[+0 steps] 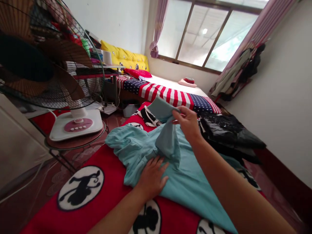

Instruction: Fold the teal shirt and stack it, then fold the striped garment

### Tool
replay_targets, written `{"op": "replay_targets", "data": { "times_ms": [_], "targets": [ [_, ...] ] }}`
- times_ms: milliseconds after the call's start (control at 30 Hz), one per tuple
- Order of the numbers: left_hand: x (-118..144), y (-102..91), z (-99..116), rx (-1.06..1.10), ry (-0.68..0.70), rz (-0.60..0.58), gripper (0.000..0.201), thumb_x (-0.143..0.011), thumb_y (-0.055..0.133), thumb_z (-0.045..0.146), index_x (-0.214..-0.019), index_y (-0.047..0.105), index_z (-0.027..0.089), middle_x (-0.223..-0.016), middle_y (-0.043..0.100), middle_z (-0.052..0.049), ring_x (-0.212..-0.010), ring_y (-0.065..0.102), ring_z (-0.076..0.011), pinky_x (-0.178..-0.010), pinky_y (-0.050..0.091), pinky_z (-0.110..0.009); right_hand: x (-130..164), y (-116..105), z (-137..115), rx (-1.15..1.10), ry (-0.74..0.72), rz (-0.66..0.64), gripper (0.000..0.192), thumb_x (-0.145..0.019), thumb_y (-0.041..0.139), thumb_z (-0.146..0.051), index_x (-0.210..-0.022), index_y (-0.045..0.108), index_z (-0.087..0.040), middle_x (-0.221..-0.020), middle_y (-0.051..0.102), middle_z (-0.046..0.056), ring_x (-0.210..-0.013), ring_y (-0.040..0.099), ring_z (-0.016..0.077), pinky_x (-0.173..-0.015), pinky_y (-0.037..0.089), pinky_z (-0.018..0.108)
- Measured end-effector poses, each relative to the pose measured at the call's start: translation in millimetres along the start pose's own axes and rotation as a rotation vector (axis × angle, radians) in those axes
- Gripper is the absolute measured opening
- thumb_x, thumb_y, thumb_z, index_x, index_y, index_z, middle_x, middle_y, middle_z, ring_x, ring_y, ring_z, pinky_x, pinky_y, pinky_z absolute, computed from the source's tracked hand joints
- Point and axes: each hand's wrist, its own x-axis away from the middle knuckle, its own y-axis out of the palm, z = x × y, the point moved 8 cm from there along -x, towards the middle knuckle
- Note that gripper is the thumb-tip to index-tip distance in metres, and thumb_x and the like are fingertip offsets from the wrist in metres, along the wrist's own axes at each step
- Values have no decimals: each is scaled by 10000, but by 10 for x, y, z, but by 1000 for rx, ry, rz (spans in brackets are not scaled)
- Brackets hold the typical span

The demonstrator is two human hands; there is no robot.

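Note:
A light teal shirt [190,175] lies spread and partly rumpled across a red blanket [107,165] with round monkey prints. My right hand [186,122] pinches the shirt's collar and holds it up off the blanket, so the cloth below hangs in a fold. Pressed on the shirt's near side, my left hand [153,177] lies flat with its fingers spread. The bunched part of the shirt rests to the left, beyond my left hand.
An electric fan [76,125] stands on a round stool at left. Black plastic bags [229,131] lie at right. Behind are a bed with a flag-patterned cover [165,92], a yellow cushion [126,57], a window [197,35] and hanging clothes [234,74].

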Motion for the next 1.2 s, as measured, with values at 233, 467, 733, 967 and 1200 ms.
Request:
{"op": "replay_targets", "data": {
  "times_ms": [233,467,733,967,1200],
  "targets": [
    [-18,-21,7,-27,-16,35,479,-913,493,436,-1374,491,305,-1503,410,-34,-1394,324,-287,-1142,269,-500,611,-1032,-147,-380,40,113,144,-774,697,-342,-811,660,-207,-747,637,-27,-648,615,123,-660,558,282],
    [-30,-43,30,-104,-61,88,428,-893,542,391,-1306,568,280,-1361,561,-80,-1292,457,-296,-1123,286,-527,2340,-2072,924,-441,423,528,180,-638,740,-300,-808,702,-252,-903,689,-10,-804,660,171,-684,577,298],
    [77,-58,22,-113,-31,161,259,-887,545,269,-1104,673,212,-1175,644,-94,-1145,552,-285,-1020,420,-465,3506,-2235,1423,-88,896,488,453,-654,705,-515,-1000,642,-229,-1012,691,83,-843,686,261,-595,552,351],
    [133,-476,-137,-157,-108,422,328,-884,508,192,-1193,616,214,-1208,601,-101,-1092,551,-281,-936,446,-437,3010,-2072,1331,461,652,374,851,-629,701,-541,-1345,428,-172,-1095,657,115,-816,650,227,-744,536,371],
    [48,-439,-376,-249,-148,381,433,-865,493,192,-1296,541,186,-1134,659,-112,-1058,576,-287,-875,442,-420,2793,-2054,1235,172,566,496,565,-673,727,-421,-1169,628,-172,-787,665,9,-659,603,145,-590,483,251]
  ]
}}
